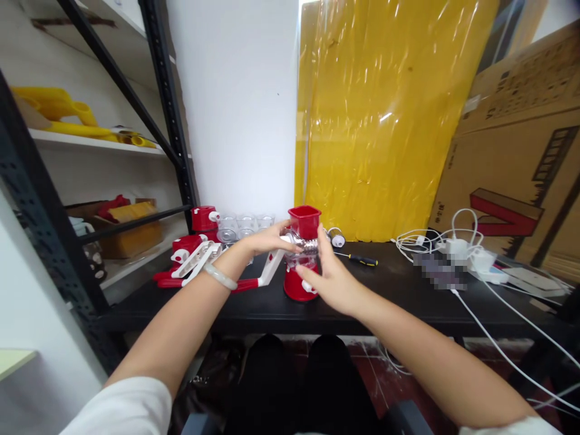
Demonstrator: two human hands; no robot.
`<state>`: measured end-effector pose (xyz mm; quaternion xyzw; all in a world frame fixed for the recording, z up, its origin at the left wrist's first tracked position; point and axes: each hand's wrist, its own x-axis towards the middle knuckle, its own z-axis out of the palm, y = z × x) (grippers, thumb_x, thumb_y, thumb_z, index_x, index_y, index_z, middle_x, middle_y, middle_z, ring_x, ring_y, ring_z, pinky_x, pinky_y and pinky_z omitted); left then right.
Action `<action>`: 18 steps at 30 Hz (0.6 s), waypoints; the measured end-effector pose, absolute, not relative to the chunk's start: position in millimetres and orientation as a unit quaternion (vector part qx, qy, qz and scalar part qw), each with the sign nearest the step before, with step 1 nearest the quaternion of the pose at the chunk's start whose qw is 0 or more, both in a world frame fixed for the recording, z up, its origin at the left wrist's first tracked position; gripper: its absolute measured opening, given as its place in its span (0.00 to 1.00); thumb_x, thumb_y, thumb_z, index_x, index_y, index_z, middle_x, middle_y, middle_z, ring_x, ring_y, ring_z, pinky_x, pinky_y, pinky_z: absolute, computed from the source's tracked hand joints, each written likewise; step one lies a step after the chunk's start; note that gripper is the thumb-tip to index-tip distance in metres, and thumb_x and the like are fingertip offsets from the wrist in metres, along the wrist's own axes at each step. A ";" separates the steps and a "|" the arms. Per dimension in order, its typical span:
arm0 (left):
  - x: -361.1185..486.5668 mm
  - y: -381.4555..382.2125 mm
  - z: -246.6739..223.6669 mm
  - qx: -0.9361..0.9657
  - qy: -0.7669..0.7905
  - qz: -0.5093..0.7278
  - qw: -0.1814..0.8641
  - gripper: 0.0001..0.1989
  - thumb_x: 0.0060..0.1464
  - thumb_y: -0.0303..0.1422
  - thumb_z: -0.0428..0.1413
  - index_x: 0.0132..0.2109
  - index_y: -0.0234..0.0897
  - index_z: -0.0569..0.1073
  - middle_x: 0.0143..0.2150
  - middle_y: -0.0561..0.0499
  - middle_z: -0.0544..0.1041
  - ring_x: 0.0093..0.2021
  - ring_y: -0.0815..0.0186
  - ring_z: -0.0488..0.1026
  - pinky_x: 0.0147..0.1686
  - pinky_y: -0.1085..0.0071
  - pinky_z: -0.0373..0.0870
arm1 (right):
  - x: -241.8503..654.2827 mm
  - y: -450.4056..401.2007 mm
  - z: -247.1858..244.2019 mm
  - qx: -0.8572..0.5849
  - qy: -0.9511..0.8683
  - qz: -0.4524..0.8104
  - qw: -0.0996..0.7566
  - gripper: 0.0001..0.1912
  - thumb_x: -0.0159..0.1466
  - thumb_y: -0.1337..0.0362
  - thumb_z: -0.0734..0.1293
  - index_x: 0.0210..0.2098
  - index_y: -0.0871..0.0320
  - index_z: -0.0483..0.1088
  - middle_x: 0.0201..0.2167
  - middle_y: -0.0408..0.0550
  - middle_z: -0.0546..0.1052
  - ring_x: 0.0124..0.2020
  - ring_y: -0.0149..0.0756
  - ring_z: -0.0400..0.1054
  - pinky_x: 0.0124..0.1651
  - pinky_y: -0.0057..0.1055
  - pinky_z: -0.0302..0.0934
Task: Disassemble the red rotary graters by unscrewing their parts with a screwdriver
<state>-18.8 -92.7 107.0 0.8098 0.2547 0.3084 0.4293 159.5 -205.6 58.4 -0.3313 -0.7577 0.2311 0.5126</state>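
A red rotary grater (304,222) stands upright near the table's front edge, with a square hopper on top, a clear middle section holding a metal drum, and a round red base. My left hand (270,238) holds its upper left side, fingers partly hidden behind it. My right hand (330,273) lies against its right side, fingers pointing up and thumb reaching across near the base. A white crank arm (273,266) with a red handle extends left from the grater, below my left wrist.
More red grater parts (185,246) and white handles lie at the left, beside clear cups (247,222). Behind the grater is a metal drum (336,237). To the right are a screwdriver (362,260), white cables and chargers (457,249), and a large cardboard box (512,163).
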 end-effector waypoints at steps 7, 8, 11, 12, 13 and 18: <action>-19.5 -86.6 107.0 0.826 0.270 0.281 0.407 0.35 0.41 0.32 0.66 0.59 0.37 0.68 0.51 0.43 0.75 0.54 0.54 0.71 0.49 0.62 0.69 | 183.9 -168.6 138.1 -0.351 -0.840 -0.038 0.412 0.18 0.65 0.66 0.62 0.54 0.58 0.67 0.51 0.55 0.74 0.53 0.44 0.68 0.57 0.46 0.61; -18.2 -86.6 106.3 0.825 0.271 0.275 0.414 0.35 0.41 0.32 0.65 0.59 0.37 0.68 0.50 0.43 0.75 0.52 0.55 0.72 0.47 0.62 0.70 | 185.6 -161.6 143.5 -0.363 -0.854 -0.051 0.369 0.16 0.65 0.66 0.62 0.52 0.59 0.68 0.49 0.56 0.76 0.50 0.44 0.70 0.54 0.45 0.63; -14.6 -88.6 103.2 0.815 0.265 0.270 0.438 0.34 0.43 0.34 0.65 0.59 0.37 0.67 0.47 0.44 0.76 0.42 0.59 0.75 0.37 0.66 0.72 | 188.3 -144.4 150.7 -0.385 -0.872 -0.067 0.296 0.13 0.64 0.65 0.64 0.48 0.60 0.69 0.46 0.57 0.77 0.46 0.44 0.72 0.49 0.43 0.65; -13.9 -89.8 101.9 0.812 0.267 0.276 0.441 0.35 0.42 0.34 0.65 0.59 0.37 0.67 0.47 0.44 0.75 0.40 0.61 0.75 0.34 0.67 0.71 | 188.8 -140.4 152.0 -0.381 -0.876 -0.059 0.292 0.13 0.63 0.67 0.65 0.48 0.59 0.69 0.45 0.56 0.78 0.45 0.43 0.72 0.48 0.42 0.66; -13.5 -90.9 100.4 0.808 0.270 0.284 0.441 0.35 0.42 0.34 0.65 0.58 0.36 0.66 0.47 0.43 0.75 0.39 0.62 0.75 0.33 0.68 0.71 | 189.3 -137.3 153.9 -0.372 -0.880 -0.043 0.293 0.13 0.62 0.68 0.66 0.47 0.59 0.69 0.43 0.54 0.78 0.43 0.42 0.73 0.47 0.40 0.67; -14.4 -92.6 90.3 0.787 0.306 0.358 0.398 0.30 0.37 0.34 0.67 0.49 0.35 0.67 0.42 0.48 0.74 0.39 0.63 0.74 0.40 0.65 0.70 | 200.5 -124.2 182.7 -0.325 -0.847 0.039 0.419 0.16 0.61 0.69 0.68 0.49 0.57 0.68 0.37 0.48 0.77 0.41 0.38 0.73 0.46 0.38 0.69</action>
